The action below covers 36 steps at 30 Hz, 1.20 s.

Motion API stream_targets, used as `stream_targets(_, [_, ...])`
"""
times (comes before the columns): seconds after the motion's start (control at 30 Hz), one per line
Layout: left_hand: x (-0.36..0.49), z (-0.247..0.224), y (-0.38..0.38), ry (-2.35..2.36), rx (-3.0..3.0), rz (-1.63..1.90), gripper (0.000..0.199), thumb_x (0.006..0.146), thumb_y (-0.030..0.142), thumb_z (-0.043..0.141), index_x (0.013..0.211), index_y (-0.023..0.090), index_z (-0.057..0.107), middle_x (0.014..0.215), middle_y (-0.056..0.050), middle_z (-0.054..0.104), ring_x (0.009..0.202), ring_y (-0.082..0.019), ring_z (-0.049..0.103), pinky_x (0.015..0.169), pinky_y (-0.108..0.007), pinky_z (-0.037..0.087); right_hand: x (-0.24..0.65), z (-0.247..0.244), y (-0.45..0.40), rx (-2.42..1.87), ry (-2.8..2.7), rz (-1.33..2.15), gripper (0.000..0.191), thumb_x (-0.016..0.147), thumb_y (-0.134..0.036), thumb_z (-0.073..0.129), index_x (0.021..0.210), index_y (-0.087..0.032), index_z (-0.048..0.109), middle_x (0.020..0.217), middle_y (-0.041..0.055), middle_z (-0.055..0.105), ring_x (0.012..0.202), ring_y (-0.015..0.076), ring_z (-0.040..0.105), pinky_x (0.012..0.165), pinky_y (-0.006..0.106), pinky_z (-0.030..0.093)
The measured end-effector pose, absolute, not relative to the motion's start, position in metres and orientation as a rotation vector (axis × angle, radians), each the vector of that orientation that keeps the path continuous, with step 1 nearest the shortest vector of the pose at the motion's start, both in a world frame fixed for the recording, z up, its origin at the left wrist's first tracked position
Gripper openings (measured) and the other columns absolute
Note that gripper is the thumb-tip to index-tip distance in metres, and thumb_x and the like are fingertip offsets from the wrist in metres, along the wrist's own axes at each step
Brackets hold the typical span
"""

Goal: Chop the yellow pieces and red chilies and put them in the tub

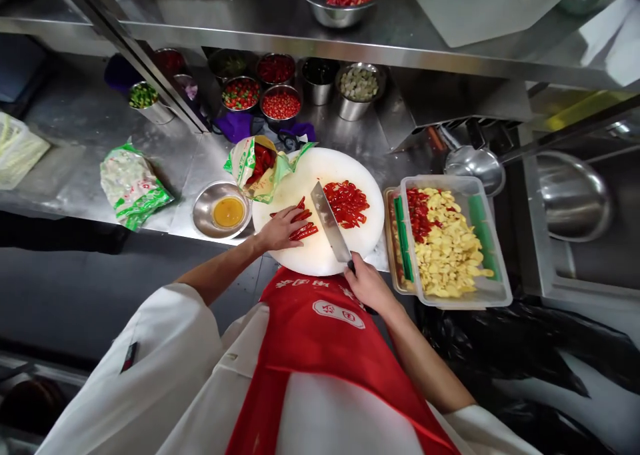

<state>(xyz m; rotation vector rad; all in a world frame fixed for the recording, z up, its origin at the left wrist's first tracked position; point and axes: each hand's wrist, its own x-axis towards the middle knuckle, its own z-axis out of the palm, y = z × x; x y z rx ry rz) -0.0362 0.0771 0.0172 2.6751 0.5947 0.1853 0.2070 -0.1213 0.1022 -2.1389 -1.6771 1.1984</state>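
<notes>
A round white cutting board lies at the counter's front edge. My left hand rests on long red chilies at the board's left side, its fingers spread over them. In my right hand is the handle of a cleaver, whose blade lies across the board's middle. Cut red chilies form a pile right of the blade. An open bag with red chilies inside overlaps the board's upper left edge. Beside the board on the left stands a steel bowl with yellowish liquid.
A plastic tub of yellow slices and red chilies stands right of the board. Another green-white bag lies left. Behind are several steel containers under a shelf. A ladle is at the right.
</notes>
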Motion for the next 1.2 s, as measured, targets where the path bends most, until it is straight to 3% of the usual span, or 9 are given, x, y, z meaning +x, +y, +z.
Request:
stream_targets(0.17, [-0.020, 0.015, 0.072, 0.591, 2.676, 0.172, 0.042, 0.093, 0.033, 0.059, 0.132, 0.019, 0.061, 0.146, -0.016, 0.041, 0.134, -0.030, 0.041, 0.113, -0.046, 0.040, 0.203, 0.115, -0.104, -2.304, -1.768, 1.116, 0.026, 0.101, -0.028, 0.039, 0.119, -0.015, 0.053, 0.095, 0.0120, 0.073, 0.087, 0.0235, 0.068, 0.070, 0.028, 0.037])
stream_targets(0.43, [-0.021, 0.027, 0.087, 0.449, 2.707, 0.103, 0.032, 0.091, 0.037, 0.061, 0.118, 0.021, 0.068, 0.131, -0.013, 0.050, 0.124, -0.028, 0.046, 0.108, -0.043, 0.042, 0.187, 0.141, -0.104, -2.351, -1.761, 0.985, 0.031, 0.103, -0.030, 0.037, 0.125, -0.013, 0.051, 0.100, 0.0134, 0.074, 0.089, 0.0245, 0.069, 0.072, 0.028, 0.039])
stream_targets(0.6, [-0.016, 0.029, 0.091, 0.455, 2.694, 0.132, 0.045, 0.085, 0.053, 0.067, 0.118, 0.022, 0.068, 0.133, -0.013, 0.048, 0.127, -0.031, 0.042, 0.108, -0.046, 0.038, 0.176, 0.147, -0.099, -2.360, -1.784, 1.022, 0.033, 0.103, -0.028, 0.036, 0.129, -0.014, 0.050, 0.106, 0.0137, 0.074, 0.093, 0.0246, 0.069, 0.074, 0.029, 0.040])
stream_targets(0.8, [-0.004, 0.022, 0.082, 0.509, 2.631, 0.175, 0.024, 0.094, 0.037, 0.057, 0.106, 0.022, 0.072, 0.114, -0.009, 0.058, 0.113, -0.025, 0.048, 0.099, -0.039, 0.042, 0.167, 0.140, -0.092, -2.397, -1.798, 1.090, 0.029, 0.103, -0.027, 0.036, 0.124, -0.014, 0.051, 0.102, 0.0129, 0.074, 0.092, 0.0231, 0.069, 0.074, 0.028, 0.038])
stream_targets(1.07, [0.000, 0.014, 0.078, 0.565, 2.603, 0.229, 0.022, 0.096, 0.033, 0.053, 0.101, 0.021, 0.071, 0.110, -0.008, 0.062, 0.109, -0.024, 0.049, 0.097, -0.039, 0.043, 0.176, 0.157, -0.115, -2.431, -1.800, 1.256, 0.023, 0.104, -0.029, 0.036, 0.111, -0.015, 0.053, 0.090, 0.0122, 0.073, 0.083, 0.0238, 0.070, 0.065, 0.029, 0.035])
stream_targets(1.2, [0.002, 0.013, 0.079, 0.533, 2.613, 0.222, 0.024, 0.097, 0.032, 0.050, 0.099, 0.019, 0.070, 0.106, -0.007, 0.062, 0.108, -0.023, 0.050, 0.099, -0.037, 0.043, 0.164, 0.134, -0.084, -2.507, -1.763, 1.239, 0.022, 0.104, -0.027, 0.036, 0.109, -0.014, 0.053, 0.093, 0.0147, 0.074, 0.086, 0.0245, 0.070, 0.068, 0.029, 0.036])
